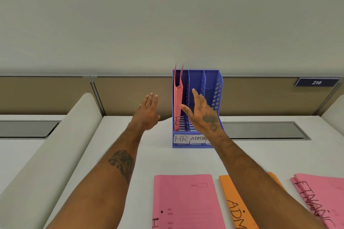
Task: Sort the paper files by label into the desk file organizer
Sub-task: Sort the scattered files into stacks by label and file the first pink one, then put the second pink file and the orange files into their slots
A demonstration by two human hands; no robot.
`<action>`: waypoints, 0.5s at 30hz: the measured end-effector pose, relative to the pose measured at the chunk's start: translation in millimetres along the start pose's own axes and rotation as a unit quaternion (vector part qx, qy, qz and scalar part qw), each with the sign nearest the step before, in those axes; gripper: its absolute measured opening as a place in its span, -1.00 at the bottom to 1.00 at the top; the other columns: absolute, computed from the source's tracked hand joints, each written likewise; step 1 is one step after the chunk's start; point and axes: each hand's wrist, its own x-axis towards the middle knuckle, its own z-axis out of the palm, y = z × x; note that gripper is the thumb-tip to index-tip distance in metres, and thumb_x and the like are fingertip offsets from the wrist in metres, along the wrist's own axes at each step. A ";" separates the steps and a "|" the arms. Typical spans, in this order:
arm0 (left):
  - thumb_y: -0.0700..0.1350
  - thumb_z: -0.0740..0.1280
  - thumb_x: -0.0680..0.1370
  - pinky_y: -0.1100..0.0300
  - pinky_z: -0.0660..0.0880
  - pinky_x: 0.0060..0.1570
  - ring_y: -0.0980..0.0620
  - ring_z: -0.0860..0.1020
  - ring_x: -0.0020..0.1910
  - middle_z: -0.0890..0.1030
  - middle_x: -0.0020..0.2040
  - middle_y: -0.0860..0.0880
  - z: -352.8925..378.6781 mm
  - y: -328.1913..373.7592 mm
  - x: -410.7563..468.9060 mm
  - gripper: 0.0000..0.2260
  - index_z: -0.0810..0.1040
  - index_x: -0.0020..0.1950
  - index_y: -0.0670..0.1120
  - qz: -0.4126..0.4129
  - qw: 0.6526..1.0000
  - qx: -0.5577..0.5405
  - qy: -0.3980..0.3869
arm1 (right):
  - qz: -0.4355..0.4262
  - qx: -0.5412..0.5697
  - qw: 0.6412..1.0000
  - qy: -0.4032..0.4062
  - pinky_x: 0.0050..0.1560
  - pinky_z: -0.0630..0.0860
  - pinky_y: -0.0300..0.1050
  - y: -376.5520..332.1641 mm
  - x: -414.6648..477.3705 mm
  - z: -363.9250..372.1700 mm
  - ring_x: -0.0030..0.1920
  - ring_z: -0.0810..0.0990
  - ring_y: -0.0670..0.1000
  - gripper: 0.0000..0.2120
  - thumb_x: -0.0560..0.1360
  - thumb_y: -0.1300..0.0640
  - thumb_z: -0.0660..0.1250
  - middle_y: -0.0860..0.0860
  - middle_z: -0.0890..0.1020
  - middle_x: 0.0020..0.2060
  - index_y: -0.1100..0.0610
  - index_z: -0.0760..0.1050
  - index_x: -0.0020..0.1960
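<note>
A blue desk file organizer (214,98) stands upright toward the back of the white desk (130,154), against the tan partition (130,95). Its front lip carries paper labels reading HR and ADMIN; a third label is hidden behind the right wrist. One upright pink file (178,102) sits in the leftmost slot, above the HR label, its top corners poking above the organizer's rim. The left hand (148,111) hovers just left of the organizer, fingers straight and close together, holding nothing. The right hand (202,111) is spread wide in front of the middle slot, fingers straight, gripping nothing; its thumb lies at the front edge of the upright pink file, though whether it touches cannot be told. On the near desk lie a flat pink file (186,197) marked with an H, an orange file (234,204) marked ADM and partly hidden by the right forearm, and overlapping pink files (322,191) marked FINANC. A dark plate (316,82) reading 216 hangs on the partition at right
</note>
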 end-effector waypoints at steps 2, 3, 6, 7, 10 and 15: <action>0.04 0.25 0.63 -0.07 -0.04 0.54 -0.09 -0.20 0.59 -0.19 0.62 -0.09 5.2 3.5 -21.6 -0.24 -0.20 0.61 -0.08 0.001 1.000 -0.013 0.003 | -0.001 -0.006 1.000 -0.017 0.21 0.52 0.15 8.5 -18.8 0.5 0.44 0.30 0.19 -0.21 0.47 -0.42 -0.07 0.16 0.14 0.53 -0.05 -0.12 0.57; 0.07 0.24 0.63 -0.07 -0.03 0.53 -0.09 -0.19 0.59 -0.19 0.62 -0.09 8.9 4.4 -32.0 -0.25 -0.20 0.61 -0.08 0.003 1.000 -0.013 0.005 | -0.004 -0.013 1.000 -0.026 0.27 0.47 0.15 12.5 -29.2 0.5 0.48 0.23 0.19 -0.20 0.47 -0.42 -0.08 0.17 0.12 0.53 -0.04 -0.11 0.57; 0.15 0.20 0.62 -0.07 -0.01 0.54 -0.08 -0.19 0.59 -0.19 0.62 -0.08 21.8 7.6 -62.7 -0.24 -0.20 0.61 -0.07 0.001 1.000 -0.014 0.004 | -0.008 -0.028 0.999 -0.040 0.38 0.34 0.17 24.2 -61.8 -1.2 0.51 0.14 0.19 -0.15 0.44 -0.49 -0.19 0.18 0.08 0.54 -0.03 -0.08 0.58; 0.16 0.19 0.62 -0.08 0.00 0.55 -0.07 -0.19 0.59 -0.19 0.62 -0.08 27.3 10.0 -74.4 -0.24 -0.20 0.61 -0.06 -0.001 1.000 -0.017 0.005 | -0.008 -0.031 0.998 -0.046 0.40 0.31 0.17 27.9 -73.9 -1.9 0.52 0.13 0.20 -0.10 0.40 -0.52 -0.27 0.18 0.08 0.54 -0.03 -0.06 0.58; 0.20 0.17 0.62 -0.05 -0.02 0.54 -0.07 -0.18 0.59 -0.19 0.62 -0.07 46.0 21.7 -113.1 -0.25 -0.18 0.62 -0.05 -0.014 0.999 -0.030 -0.010 | -0.004 -0.029 0.996 -0.084 0.41 0.29 0.21 37.8 -113.6 -0.4 0.52 0.11 0.20 0.03 0.30 -0.56 -0.42 0.18 0.10 0.54 0.01 -0.01 0.58; 0.25 0.13 0.61 -0.05 -0.05 0.52 -0.08 -0.16 0.60 -0.18 0.62 -0.07 77.6 41.7 -174.3 -0.25 -0.18 0.62 -0.05 -0.026 0.999 -0.023 -0.033 | -0.001 -0.038 0.990 -0.139 0.26 0.43 0.28 54.2 -174.5 4.8 0.44 0.29 0.29 0.00 0.39 -0.51 -0.38 0.27 0.28 0.46 0.11 0.20 0.53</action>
